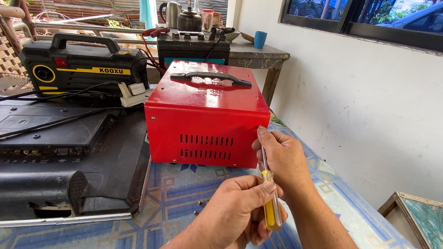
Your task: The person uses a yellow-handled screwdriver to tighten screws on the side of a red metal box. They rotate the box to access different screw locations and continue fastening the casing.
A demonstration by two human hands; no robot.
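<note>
The left hand [237, 215] is closed around the translucent yellow handle of a slim steel-shafted screwdriver [269, 204], whose tip is hidden behind the right hand [280, 157]. That hand pinches the shaft against the right front corner of the red sheet-metal box with a black carry handle [204, 114]. A few small screws [201, 203], hard to make out, lie on the blue patterned table [179, 187] before it, beside a black flat device [55, 157] cut off at left.

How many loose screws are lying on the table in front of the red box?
3 loose screws: two side by side near the left hand, one just below them on the table. More may be hidden under the hands.
</note>
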